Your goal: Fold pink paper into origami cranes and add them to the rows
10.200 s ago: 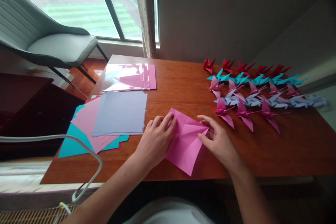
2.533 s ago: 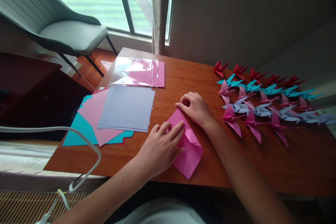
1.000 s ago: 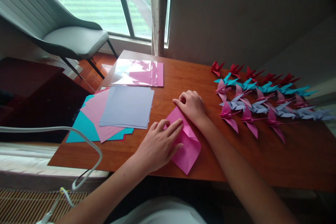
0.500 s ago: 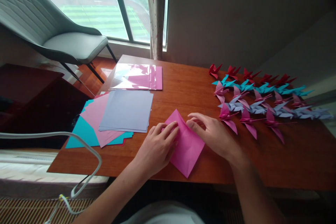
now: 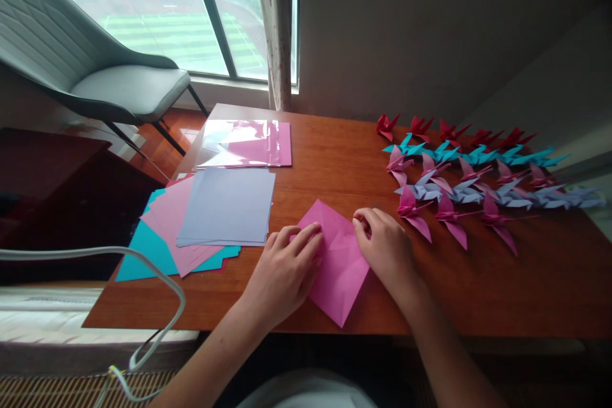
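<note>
A folded pink paper square (image 5: 338,261) lies diamond-wise near the front edge of the wooden table (image 5: 526,287). My left hand (image 5: 285,268) rests flat on its left part, fingers stretched out and pressing the paper down. My right hand (image 5: 386,246) sits on the paper's right edge with its fingers curled, the fingertips pressing along the upper right fold.
A fanned stack of lilac, pink and teal sheets (image 5: 205,217) lies to the left, a clear-wrapped pink pack (image 5: 243,143) behind it. Rows of red, teal, pink and lilac paper cranes (image 5: 468,178) fill the right. A grey chair (image 5: 109,80) stands by the window; a white cable (image 5: 162,312) loops front left.
The open pink sheet has been folded smaller. My right hand came back from the paper's far tip to its right edge and curled its fingers. My left hand kept pressing the left part.
</note>
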Available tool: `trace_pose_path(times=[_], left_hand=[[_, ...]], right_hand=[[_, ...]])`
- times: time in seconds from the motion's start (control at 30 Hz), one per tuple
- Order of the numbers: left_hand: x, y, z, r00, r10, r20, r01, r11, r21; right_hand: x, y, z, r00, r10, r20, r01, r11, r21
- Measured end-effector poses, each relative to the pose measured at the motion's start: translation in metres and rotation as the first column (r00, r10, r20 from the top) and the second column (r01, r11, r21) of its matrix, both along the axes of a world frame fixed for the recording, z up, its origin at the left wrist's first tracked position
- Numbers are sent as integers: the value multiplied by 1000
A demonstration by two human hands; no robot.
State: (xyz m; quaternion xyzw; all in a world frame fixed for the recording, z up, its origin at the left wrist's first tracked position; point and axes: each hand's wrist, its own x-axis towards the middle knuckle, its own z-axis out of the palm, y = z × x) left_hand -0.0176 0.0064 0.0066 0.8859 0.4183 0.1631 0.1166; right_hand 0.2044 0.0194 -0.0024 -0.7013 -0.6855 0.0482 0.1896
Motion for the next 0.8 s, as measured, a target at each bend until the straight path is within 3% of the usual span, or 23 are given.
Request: trace_pose_path(times=[0.17,0.4,0.8], left_hand=[[-3,-1,-1,986,165,-4,-164,982,95],[-1,-1,6,947,322,12,-321,942,95],[10,5,1,939,323,122,-332,941,60]], right_hand=[[-6,-7,-8,993,-1,122,-10,996,92],[-5,-10,-16,999,-12,47,6,990,138],[-11,-15,-9,989,-10,145,-9,992,128]])
